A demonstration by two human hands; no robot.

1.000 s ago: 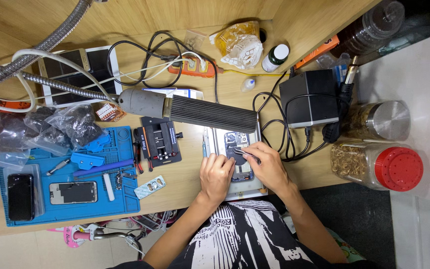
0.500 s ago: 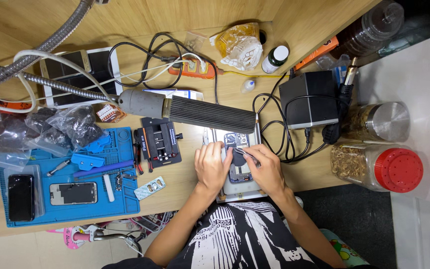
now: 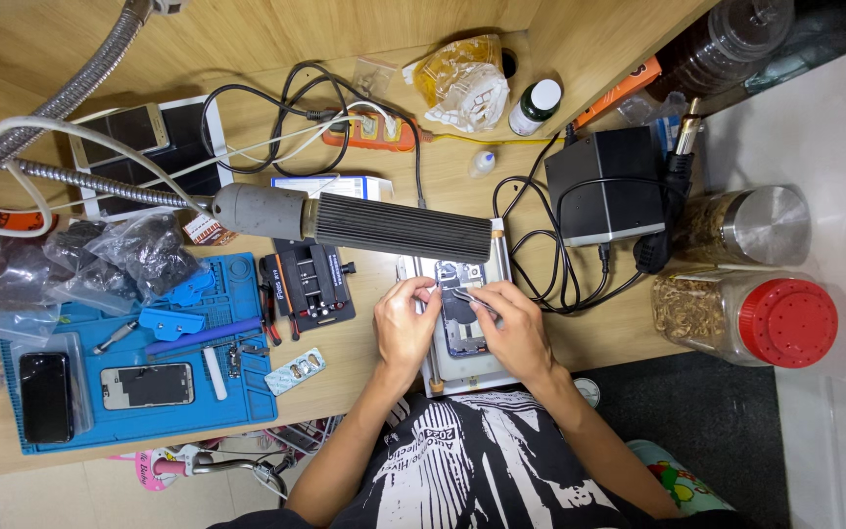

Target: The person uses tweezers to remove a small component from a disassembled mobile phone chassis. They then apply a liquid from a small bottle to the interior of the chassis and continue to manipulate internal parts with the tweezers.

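1. We steady the phone [image 3: 462,318] on its metal plate [image 3: 467,367] at the desk's front edge; our left hand [image 3: 403,328] grips its left side.
2. Our right hand [image 3: 513,333] pinches tweezers [image 3: 472,299] over the open back, though the tips look blurred.
3. We keep the wrists low and clear of the cables [image 3: 560,284].

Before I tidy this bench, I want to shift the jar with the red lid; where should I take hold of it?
Grip the red lid end, coming from the right. The jar lies on its side with the lid pointing right, over the bench edge, while a steel-lidded jar crowds it from behind and cables lie to its left.
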